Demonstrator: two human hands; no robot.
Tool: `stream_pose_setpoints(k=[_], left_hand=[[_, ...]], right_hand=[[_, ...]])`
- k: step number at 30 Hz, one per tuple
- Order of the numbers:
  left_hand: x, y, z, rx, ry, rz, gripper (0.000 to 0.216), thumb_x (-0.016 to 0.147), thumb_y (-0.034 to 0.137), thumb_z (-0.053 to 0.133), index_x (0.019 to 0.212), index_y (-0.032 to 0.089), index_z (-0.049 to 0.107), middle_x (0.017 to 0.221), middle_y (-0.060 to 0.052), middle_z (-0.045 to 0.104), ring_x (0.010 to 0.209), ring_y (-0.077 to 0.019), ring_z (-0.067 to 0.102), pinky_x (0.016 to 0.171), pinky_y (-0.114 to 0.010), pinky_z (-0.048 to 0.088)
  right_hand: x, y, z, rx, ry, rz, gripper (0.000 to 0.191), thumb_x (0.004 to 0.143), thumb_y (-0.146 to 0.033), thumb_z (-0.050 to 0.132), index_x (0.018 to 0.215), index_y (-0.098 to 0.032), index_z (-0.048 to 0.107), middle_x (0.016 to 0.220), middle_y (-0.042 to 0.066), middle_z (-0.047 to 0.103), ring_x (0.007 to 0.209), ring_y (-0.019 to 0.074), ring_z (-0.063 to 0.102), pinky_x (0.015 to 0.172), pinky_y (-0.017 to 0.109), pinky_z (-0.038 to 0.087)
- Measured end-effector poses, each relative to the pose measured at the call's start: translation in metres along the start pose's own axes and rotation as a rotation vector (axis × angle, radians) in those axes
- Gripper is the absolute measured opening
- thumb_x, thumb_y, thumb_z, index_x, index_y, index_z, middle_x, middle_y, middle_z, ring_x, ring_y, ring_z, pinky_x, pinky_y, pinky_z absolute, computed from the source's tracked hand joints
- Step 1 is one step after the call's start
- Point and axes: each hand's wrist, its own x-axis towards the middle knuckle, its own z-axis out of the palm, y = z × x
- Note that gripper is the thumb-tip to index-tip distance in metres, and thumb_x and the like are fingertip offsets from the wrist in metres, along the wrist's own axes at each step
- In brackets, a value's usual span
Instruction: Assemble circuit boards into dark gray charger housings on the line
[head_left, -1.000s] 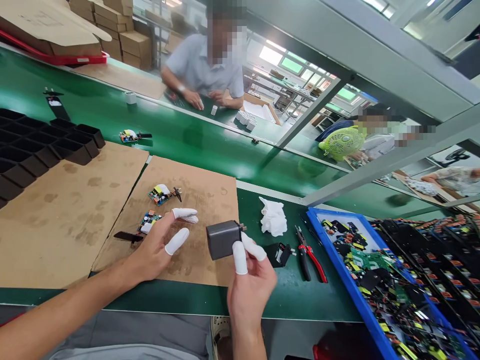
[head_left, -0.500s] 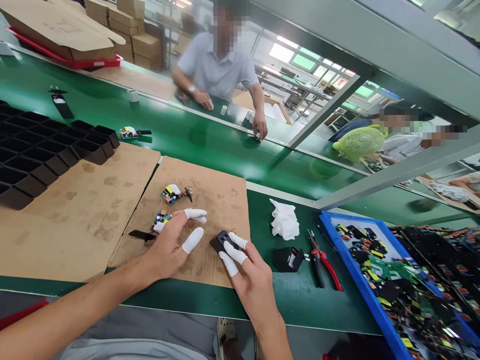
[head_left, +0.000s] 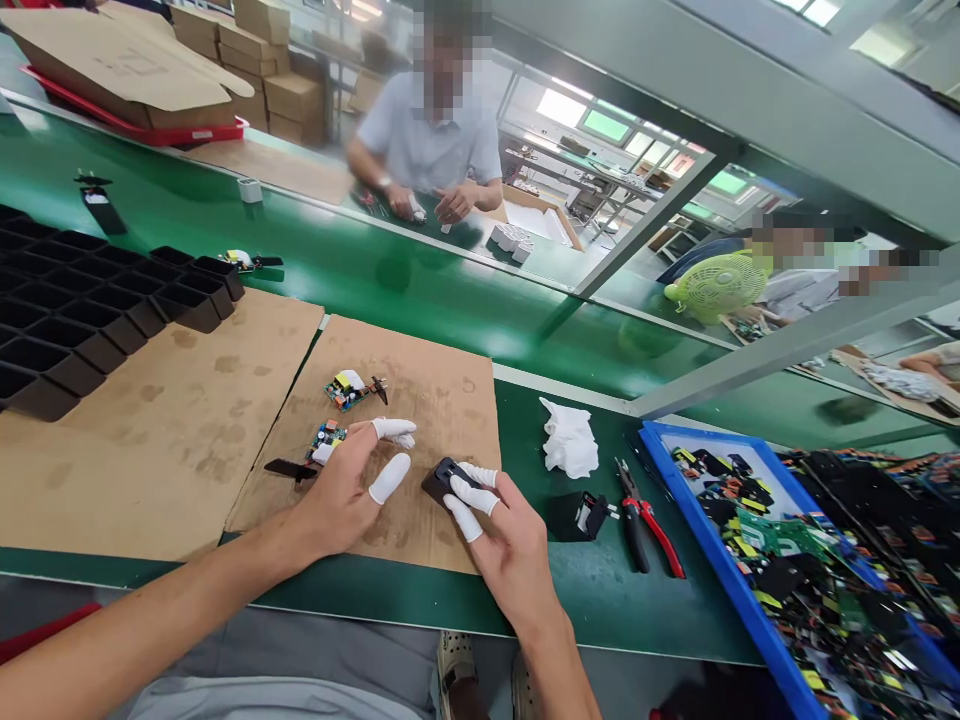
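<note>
White finger cots cover several fingertips on both hands. My right hand (head_left: 504,530) grips a small black plastic adapter case (head_left: 441,482) over the cardboard sheet. My left hand (head_left: 352,490) is beside it, thumb and fingers apart, holding nothing. Partly hidden behind the left hand lies a circuit board (head_left: 327,440) with a black end piece (head_left: 291,468). Farther back on the cardboard sits another circuit board (head_left: 346,388) with yellow and white parts. Right of my right hand is a black case (head_left: 577,516) with a board partly in it, next to red-and-black pliers (head_left: 646,530).
A crumpled white cloth (head_left: 568,438) lies beyond the pliers. At right stands a blue tray (head_left: 709,540) of circuit boards. Rows of open black cases (head_left: 82,300) fill the left. Across the green conveyor (head_left: 360,270) a person (head_left: 431,140) works; a green fan (head_left: 720,285) stands farther right.
My hands have barely moved; the adapter case is slightly turned in my right hand. The items on the conveyor have shifted left. The person opposite has drawn one hand back toward the other.
</note>
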Motion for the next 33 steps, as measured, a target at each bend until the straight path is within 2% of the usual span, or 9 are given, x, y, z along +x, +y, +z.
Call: stream_pose_setpoints(k=[3,8,14,20,22,24,28,30,33], left_hand=[[0.0,0.002,0.0,-0.002,-0.003,-0.007,0.033,0.114,0.042,0.057,0.136,0.022,0.07,0.132,-0.014,0.079,0.125,-0.0296,0.071,0.111,-0.049,0.056],[0.001,0.002,0.0,0.006,0.005,-0.004,0.033,0.114,0.042,0.057,0.137,0.022,0.069,0.13,-0.013,0.079,0.122,-0.0301,0.072,0.11,-0.05,0.056],[0.001,0.002,-0.001,0.012,-0.003,0.036,0.03,0.114,0.038,0.056,0.136,0.021,0.068,0.128,-0.013,0.079,0.122,-0.0294,0.071,0.11,-0.048,0.056],[0.001,0.003,-0.002,0.017,0.004,0.035,0.03,0.114,0.037,0.056,0.136,0.021,0.068,0.131,-0.013,0.079,0.122,-0.0292,0.071,0.109,-0.047,0.056],[0.001,0.004,-0.002,0.02,0.003,0.04,0.03,0.114,0.037,0.056,0.137,0.022,0.069,0.13,-0.012,0.079,0.121,-0.0292,0.071,0.109,-0.047,0.056],[0.001,0.004,-0.002,0.024,0.002,0.044,0.031,0.114,0.036,0.056,0.138,0.021,0.069,0.128,-0.012,0.079,0.121,-0.0295,0.071,0.109,-0.047,0.056],[0.0,0.003,-0.002,0.031,0.009,0.04,0.033,0.115,0.036,0.054,0.14,0.021,0.068,0.123,-0.012,0.079,0.119,-0.0289,0.071,0.108,-0.046,0.056],[-0.002,0.001,-0.002,0.031,0.008,0.03,0.033,0.115,0.036,0.054,0.142,0.021,0.067,0.124,-0.012,0.079,0.119,-0.0285,0.072,0.108,-0.046,0.056],[-0.005,-0.002,-0.001,0.038,0.011,0.018,0.033,0.115,0.037,0.054,0.142,0.023,0.067,0.127,-0.011,0.08,0.119,-0.0286,0.073,0.108,-0.046,0.056]], right_hand=[[0.0,-0.001,0.0,0.017,0.046,-0.004,0.041,0.103,-0.004,0.073,0.135,-0.028,0.08,0.127,0.012,0.077,0.114,0.0215,0.082,0.097,0.033,0.071],[-0.003,-0.002,0.004,0.05,-0.013,0.033,0.033,0.104,-0.008,0.074,0.129,-0.027,0.083,0.122,0.011,0.078,0.108,0.0214,0.083,0.091,0.032,0.071],[-0.005,-0.005,0.006,0.07,0.07,0.034,0.037,0.103,-0.006,0.074,0.13,-0.03,0.083,0.128,0.011,0.078,0.114,0.0215,0.082,0.096,0.033,0.07],[-0.006,-0.003,0.009,0.134,-0.003,0.167,0.025,0.104,-0.016,0.077,0.123,-0.029,0.086,0.123,0.011,0.081,0.112,0.0229,0.082,0.094,0.034,0.069],[-0.009,-0.002,0.014,0.269,0.099,0.296,0.015,0.1,-0.022,0.084,0.113,-0.027,0.088,0.122,0.01,0.083,0.113,0.0239,0.082,0.099,0.036,0.069],[-0.013,-0.002,0.021,0.455,0.286,0.457,0.009,0.097,-0.03,0.089,0.106,-0.027,0.088,0.119,0.009,0.085,0.112,0.0231,0.083,0.102,0.036,0.07],[-0.017,-0.011,0.03,0.73,0.498,0.667,0.026,0.105,-0.049,0.08,0.119,-0.027,0.085,0.119,0.007,0.088,0.11,0.0215,0.086,0.101,0.037,0.073],[-0.015,-0.02,0.03,1.02,0.576,0.846,0.03,0.103,-0.049,0.082,0.122,-0.026,0.086,0.124,0.006,0.088,0.115,0.0206,0.085,0.107,0.035,0.071],[-0.01,-0.032,0.028,1.37,0.683,1.053,0.025,0.098,-0.035,0.089,0.119,-0.024,0.087,0.132,0.005,0.086,0.12,0.0179,0.084,0.112,0.031,0.068]])
